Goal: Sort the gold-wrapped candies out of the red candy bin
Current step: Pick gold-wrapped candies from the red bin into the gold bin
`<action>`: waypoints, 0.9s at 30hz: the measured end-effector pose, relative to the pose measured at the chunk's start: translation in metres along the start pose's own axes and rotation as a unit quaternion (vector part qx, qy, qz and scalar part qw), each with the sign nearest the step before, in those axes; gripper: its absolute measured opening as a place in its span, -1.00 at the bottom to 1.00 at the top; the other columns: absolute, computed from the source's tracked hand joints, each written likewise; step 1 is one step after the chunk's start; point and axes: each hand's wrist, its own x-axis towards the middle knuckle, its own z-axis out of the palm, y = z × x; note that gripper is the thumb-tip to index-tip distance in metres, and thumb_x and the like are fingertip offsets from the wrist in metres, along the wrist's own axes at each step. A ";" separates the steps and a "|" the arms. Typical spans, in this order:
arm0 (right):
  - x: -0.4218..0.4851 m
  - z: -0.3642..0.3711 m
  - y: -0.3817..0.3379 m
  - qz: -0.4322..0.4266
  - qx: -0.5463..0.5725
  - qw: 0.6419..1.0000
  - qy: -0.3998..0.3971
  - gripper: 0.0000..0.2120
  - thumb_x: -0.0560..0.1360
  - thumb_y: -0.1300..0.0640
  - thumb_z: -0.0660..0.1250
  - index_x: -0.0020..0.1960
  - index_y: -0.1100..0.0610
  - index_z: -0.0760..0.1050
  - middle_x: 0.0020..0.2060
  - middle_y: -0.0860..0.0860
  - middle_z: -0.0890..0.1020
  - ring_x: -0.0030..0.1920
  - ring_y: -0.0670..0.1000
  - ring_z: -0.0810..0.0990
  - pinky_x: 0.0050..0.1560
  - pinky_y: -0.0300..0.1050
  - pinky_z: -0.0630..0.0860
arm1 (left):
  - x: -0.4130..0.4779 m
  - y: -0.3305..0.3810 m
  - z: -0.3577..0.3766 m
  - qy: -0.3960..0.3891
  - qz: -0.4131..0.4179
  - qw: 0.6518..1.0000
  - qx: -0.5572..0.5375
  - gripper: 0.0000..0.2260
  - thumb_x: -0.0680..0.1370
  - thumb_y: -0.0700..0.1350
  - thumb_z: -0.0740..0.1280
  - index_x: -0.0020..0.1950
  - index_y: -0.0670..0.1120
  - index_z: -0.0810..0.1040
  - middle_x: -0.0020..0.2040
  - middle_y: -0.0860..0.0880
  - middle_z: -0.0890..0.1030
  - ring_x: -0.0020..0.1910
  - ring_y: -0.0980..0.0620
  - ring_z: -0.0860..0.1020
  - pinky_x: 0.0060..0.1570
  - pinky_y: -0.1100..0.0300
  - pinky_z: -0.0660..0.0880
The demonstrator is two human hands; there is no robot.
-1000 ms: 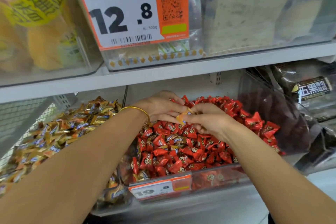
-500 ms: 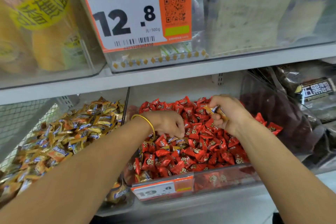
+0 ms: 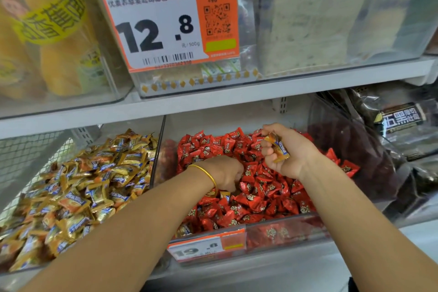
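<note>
I see the white shelf board [image 3: 213, 99] running close above the clear red candy bin [image 3: 279, 234]. Left of the bin's divider lies a heap of gold candies [image 3: 78, 185], and to its right are dark packets [image 3: 403, 121]. An orange 12.8 price tag [image 3: 166, 23] hangs overhead. The left hand [image 3: 225, 173] digs fingers-down into the red candies [image 3: 260, 199]; I cannot tell whether it grips anything. The right hand [image 3: 291, 156] is clenched round gold-wrapped candies [image 3: 278, 147] above the bin's back. A gold bangle [image 3: 206, 174] circles the left wrist.
</note>
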 end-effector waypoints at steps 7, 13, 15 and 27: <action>-0.004 0.001 -0.001 -0.004 0.003 1.000 -0.003 -0.82 0.52 0.15 0.25 -0.25 0.12 0.41 -0.56 -0.02 0.39 -0.60 -0.11 0.33 -0.65 -0.34 0.25 | 0.001 0.012 -0.007 -0.075 -0.033 0.989 0.124 -0.72 0.55 -0.15 0.26 0.24 -0.21 0.45 0.13 -0.12 0.53 0.09 -0.11 0.51 -0.02 0.09 0.47; -0.004 -0.001 0.000 -0.010 -0.002 1.000 -0.007 -0.84 0.52 0.17 0.25 -0.24 0.12 0.40 -0.56 -0.02 0.39 -0.61 -0.11 0.33 -0.65 -0.34 0.24 | 0.003 0.010 -0.009 -0.090 -0.011 0.991 0.101 -0.68 0.53 -0.24 0.28 0.29 -0.24 0.46 0.14 -0.13 0.51 -0.05 0.00 0.39 -0.31 0.26 0.34; -0.003 0.000 0.000 -0.010 -0.001 1.000 -0.007 -0.85 0.52 0.18 0.24 -0.23 0.13 0.40 -0.56 -0.01 0.39 -0.61 -0.11 0.32 -0.65 -0.34 0.24 | 0.002 0.006 -0.008 -0.066 -0.008 0.996 0.063 -0.68 0.51 -0.27 0.30 0.27 -0.23 0.47 0.14 -0.14 0.51 -0.05 0.00 0.39 -0.16 0.21 0.37; -0.007 0.012 0.005 0.010 -0.051 0.999 0.017 -0.88 0.54 0.28 0.22 -0.17 0.20 0.45 -0.40 0.10 0.54 -0.58 -0.06 0.44 -0.65 -0.36 0.27 | -0.025 -0.022 -0.033 0.218 -0.064 0.879 -0.419 -0.79 0.42 -0.30 0.42 0.01 -0.14 0.53 -0.19 -0.01 0.49 -0.17 0.01 0.52 -0.17 0.15 0.56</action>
